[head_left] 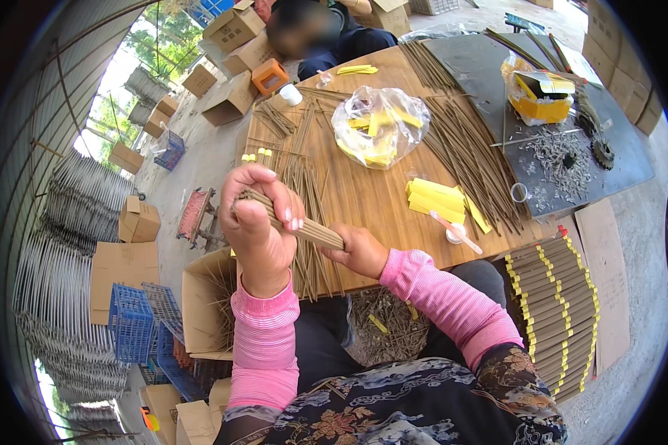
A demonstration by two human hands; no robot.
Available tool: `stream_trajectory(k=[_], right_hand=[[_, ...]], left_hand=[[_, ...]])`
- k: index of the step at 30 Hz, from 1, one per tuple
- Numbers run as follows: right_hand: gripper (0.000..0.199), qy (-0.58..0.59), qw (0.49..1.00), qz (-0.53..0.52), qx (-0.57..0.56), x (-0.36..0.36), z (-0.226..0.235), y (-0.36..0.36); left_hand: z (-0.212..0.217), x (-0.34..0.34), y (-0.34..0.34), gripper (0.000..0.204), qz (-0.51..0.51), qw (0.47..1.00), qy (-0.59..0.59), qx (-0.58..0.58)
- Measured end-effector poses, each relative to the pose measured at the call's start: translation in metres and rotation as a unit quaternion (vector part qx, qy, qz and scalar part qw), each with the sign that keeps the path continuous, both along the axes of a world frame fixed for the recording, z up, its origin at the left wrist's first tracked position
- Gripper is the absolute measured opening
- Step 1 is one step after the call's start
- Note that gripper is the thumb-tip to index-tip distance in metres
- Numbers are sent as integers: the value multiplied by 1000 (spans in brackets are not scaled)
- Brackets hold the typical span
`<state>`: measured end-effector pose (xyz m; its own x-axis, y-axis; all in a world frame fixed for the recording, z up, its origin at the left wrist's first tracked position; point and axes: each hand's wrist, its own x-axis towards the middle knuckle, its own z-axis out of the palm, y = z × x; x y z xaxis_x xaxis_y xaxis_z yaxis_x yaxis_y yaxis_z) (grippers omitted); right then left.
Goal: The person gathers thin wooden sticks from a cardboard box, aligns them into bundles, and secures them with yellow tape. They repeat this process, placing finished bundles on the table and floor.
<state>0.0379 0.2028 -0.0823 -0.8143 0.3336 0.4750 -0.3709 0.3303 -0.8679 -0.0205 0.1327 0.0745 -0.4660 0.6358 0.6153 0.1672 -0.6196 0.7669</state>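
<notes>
My left hand [258,211] is wrapped round one end of a bundle of thin brown incense sticks [318,233], held above the near part of the wooden table [364,196]. The fingers of my right hand [362,252] close on the bundle's other end. Loose incense sticks [471,152] lie on the table to the right, and more lie under my left hand. A stack of yellow paper strips [434,199] is right of my hands, beside a small white cup [455,236] with a pale flat stick across it. Farther back sits a clear plastic bag [352,115] holding yellow strips.
Yellow-banded bundles [557,315] are stacked right of my leg. A dark metal table [482,70] adjoins at the right, bearing a yellow box [539,104] and grey scraps [557,159]. An open cardboard box [200,308] stands at the left. Another person [334,30] sits across the table.
</notes>
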Motion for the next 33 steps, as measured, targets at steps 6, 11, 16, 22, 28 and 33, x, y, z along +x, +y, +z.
stream_trajectory(k=[6,11,16,22,28,33], right_hand=[[19,28,999,2,43,2,0,1],[18,55,997,-11,58,3,2,-2],[18,16,1000,-20,2,-2,-7,3],[19,79,996,23,-27,1,-8,0],[20,-11,1000,-2,5,-9,-32,2],[18,-36,999,-25,16,-19,-58,-8]], left_hand=[[-24,7,-10,28,-4,1000,1,-29],[-23,18,-9,35,14,998,-42,-43],[-41,0,0,29,16,996,-54,-67],[-82,3,-8,22,18,989,-48,-137],[-67,-1,-5,17,8,993,-82,-83],[-71,-24,-7,16,39,986,-148,-69]])
